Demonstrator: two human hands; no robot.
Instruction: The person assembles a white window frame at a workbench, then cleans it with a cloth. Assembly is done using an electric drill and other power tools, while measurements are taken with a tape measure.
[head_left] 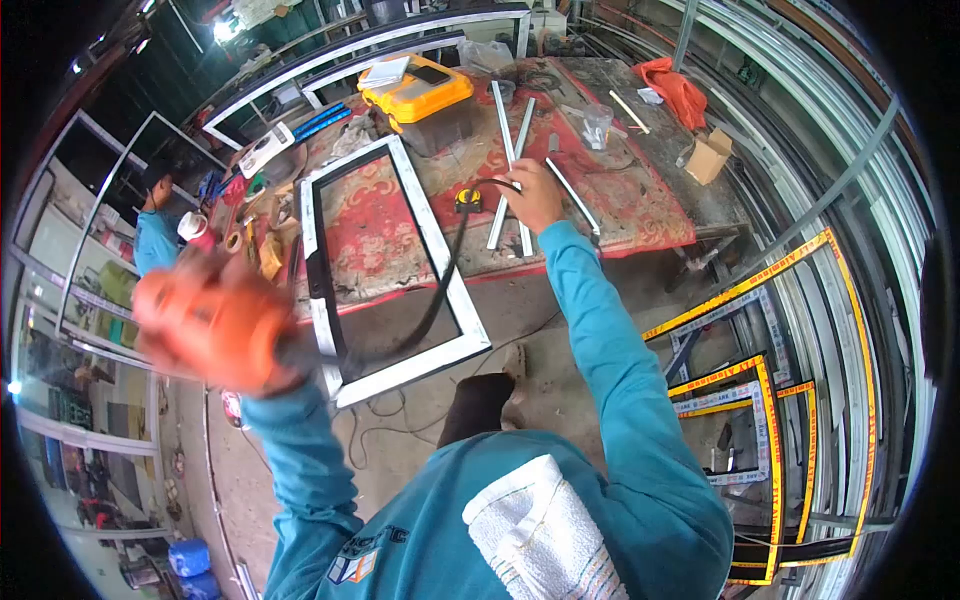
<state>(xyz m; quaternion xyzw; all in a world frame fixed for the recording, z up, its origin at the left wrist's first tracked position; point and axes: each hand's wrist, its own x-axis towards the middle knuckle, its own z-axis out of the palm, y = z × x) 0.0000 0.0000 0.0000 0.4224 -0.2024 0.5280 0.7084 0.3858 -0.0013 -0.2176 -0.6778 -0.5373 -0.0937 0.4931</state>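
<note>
My left hand (165,310), smeared by motion, is raised at the left and closed around an orange object (240,335) that looks like a corded power tool; its exact kind is blurred. A thick black cord (440,295) runs from it in a curve to my right hand (538,197). The fingers of that hand are closed on the cord's far end above the table. Under and beside it lie crossed thin metal strips (525,125). A yellow tape measure (467,200) sits to its left. Between my hands, a white-and-black rectangular frame (460,305) overhangs the table's near edge.
The work table (640,190) has a worn red cloth. A yellow-lidded toolbox (420,95), an orange bag (672,90) and a small cardboard box (708,157) stand on it. Yellow-taped frames (770,470) lean at the right. Another person (153,225) is at the far left.
</note>
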